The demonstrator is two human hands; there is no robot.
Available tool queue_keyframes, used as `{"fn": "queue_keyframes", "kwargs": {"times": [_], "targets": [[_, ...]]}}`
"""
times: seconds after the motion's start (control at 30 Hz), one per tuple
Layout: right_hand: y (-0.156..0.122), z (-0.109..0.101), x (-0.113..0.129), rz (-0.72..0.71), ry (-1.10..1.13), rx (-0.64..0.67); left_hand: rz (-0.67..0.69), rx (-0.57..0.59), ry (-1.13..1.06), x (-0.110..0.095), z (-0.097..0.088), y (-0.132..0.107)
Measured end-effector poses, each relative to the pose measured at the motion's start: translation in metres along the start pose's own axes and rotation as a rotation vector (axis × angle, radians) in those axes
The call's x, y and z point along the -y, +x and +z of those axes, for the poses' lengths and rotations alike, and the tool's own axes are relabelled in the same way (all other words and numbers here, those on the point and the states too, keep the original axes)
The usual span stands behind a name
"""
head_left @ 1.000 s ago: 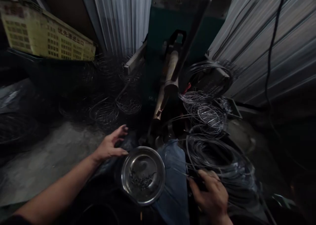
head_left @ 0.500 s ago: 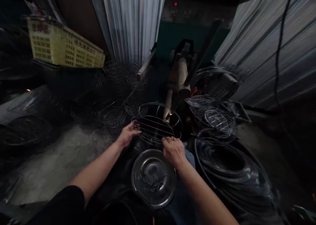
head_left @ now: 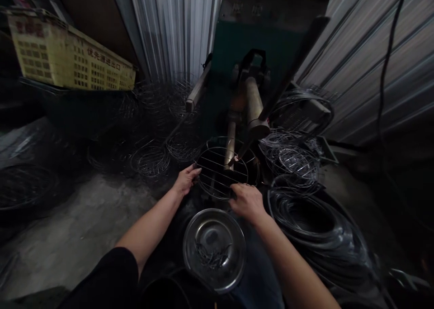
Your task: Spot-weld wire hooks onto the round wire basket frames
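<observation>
Both hands hold a round wire rack (head_left: 217, 178) with parallel bars across it and a second ring behind. My left hand (head_left: 186, 180) pinches its left rim between thumb and fingers. At the near right side, the fingers of my right hand (head_left: 248, 201) are curled over the rim. The rack's far part lies at the lower rod (head_left: 231, 141) of a machine, and a small glow shows at the tip of the upper electrode (head_left: 236, 157). Below the hands sits a steel bowl (head_left: 214, 218) with short bent wire pieces (head_left: 212, 257) in it.
A green machine (head_left: 271, 37) with a red light stands ahead. Stacked wire racks (head_left: 294, 162) and a large wire coil (head_left: 315, 223) are at right. More wire racks (head_left: 151, 159) lie at left, below a yellow crate (head_left: 77, 58). A dark cable (head_left: 383, 73) hangs at right.
Both hands have moved the rack forward and slightly right, its rim now around the machine's electrode tips. The upper rod and bar appear lower and closer. The view has shifted a little.
</observation>
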State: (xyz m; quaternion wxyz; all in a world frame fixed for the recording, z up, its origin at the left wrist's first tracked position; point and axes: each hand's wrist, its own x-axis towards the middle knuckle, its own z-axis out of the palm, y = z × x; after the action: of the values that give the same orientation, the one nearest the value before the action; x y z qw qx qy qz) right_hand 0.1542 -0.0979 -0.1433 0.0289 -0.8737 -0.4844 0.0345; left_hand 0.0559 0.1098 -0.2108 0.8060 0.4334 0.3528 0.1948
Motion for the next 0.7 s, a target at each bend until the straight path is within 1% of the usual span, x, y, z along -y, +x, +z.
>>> {"fn": "queue_keyframes", "kwargs": {"times": [0.1, 0.17, 0.27, 0.33, 0.43, 0.53, 0.63, 0.7], "targets": [[-0.004, -0.017, 0.0, -0.028, 0.149, 0.042, -0.014, -0.102, 0.026, -0.009, 0.008, -0.013], [-0.006, -0.025, 0.0, -0.03, 0.29, 0.043, -0.021, -0.17, 0.055, -0.014, 0.012, -0.019], [-0.008, -0.033, 0.0, 0.007, 0.479, 0.018, 0.01, -0.215, 0.06, -0.022, 0.016, -0.027], [-0.013, -0.038, 0.002, 0.024, 0.544, -0.007, 0.039, -0.198, 0.025, -0.028, 0.017, -0.033], [-0.023, -0.045, 0.006, 0.037, 0.585, -0.034, 0.074, -0.155, -0.008, -0.037, 0.019, -0.044], [-0.034, -0.051, 0.009, 0.039, 0.614, -0.071, 0.084, -0.15, 0.002, -0.046, 0.022, -0.057], [-0.043, -0.053, 0.009, 0.031, 0.653, -0.119, 0.098, -0.129, 0.022, -0.054, 0.027, -0.066], [-0.045, -0.052, 0.006, 0.041, 0.687, -0.143, 0.112, -0.121, 0.034, -0.057, 0.03, -0.067]]}}
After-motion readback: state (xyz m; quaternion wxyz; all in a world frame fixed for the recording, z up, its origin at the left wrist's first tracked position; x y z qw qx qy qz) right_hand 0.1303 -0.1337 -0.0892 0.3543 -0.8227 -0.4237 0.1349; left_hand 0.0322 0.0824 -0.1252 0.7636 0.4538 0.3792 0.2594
